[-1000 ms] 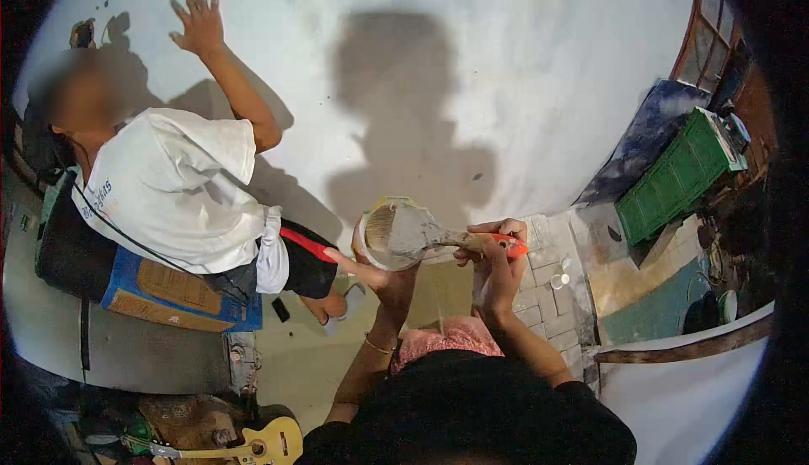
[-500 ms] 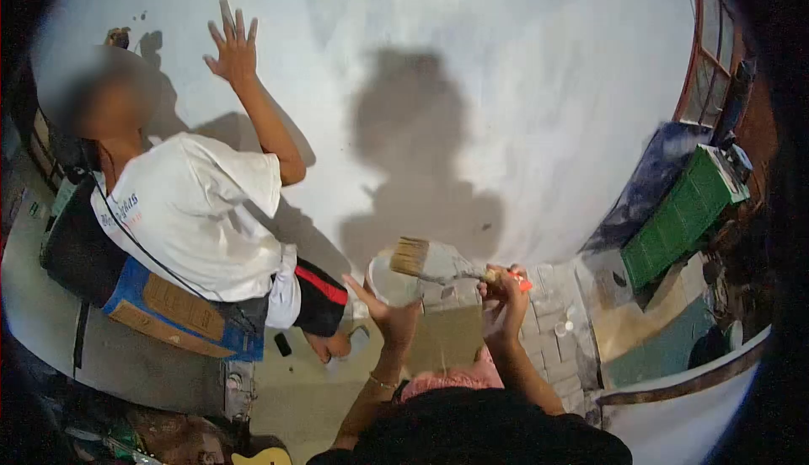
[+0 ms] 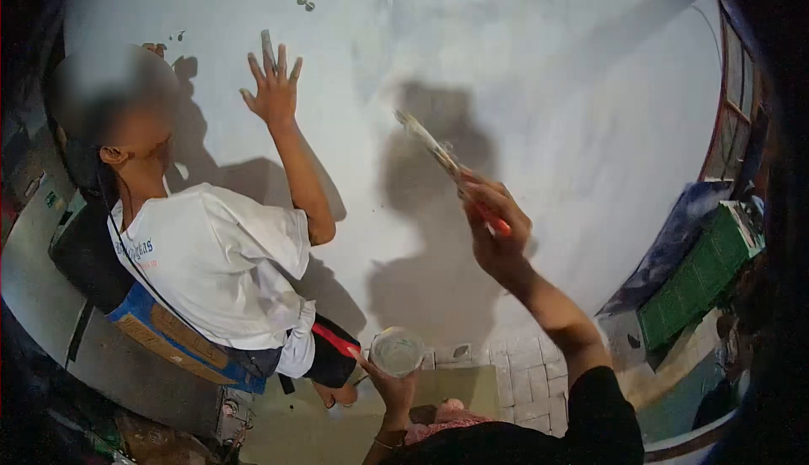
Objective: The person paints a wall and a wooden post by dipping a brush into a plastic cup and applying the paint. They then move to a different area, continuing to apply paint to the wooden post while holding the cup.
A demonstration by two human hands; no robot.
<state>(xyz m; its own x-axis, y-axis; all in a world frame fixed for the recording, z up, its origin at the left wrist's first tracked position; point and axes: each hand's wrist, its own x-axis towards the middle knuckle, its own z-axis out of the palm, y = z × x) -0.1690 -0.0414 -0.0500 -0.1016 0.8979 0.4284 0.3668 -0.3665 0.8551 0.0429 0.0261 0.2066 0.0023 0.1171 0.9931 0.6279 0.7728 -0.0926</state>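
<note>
My right hand (image 3: 497, 225) is closed around the red handle of a paintbrush (image 3: 431, 145). The brush is raised in front of the pale wall (image 3: 581, 128), bristles pointing up and left; whether they touch the wall I cannot tell. Lower down, my left hand (image 3: 394, 385) holds a round, whitish container (image 3: 398, 352), its open top facing up. My fingers wrap round its left and lower sides.
At the left, a person in a white shirt (image 3: 219, 254) has one raised hand (image 3: 275, 98) at the wall. A blue and brown box (image 3: 173, 338) lies below them. On the right stands a green crate (image 3: 699, 275), near a window (image 3: 731, 119).
My right hand has moved up with the brush, which now points up at the wall. The container shows more clearly in my left hand. The view has shifted, and the other person appears lower and further right.
</note>
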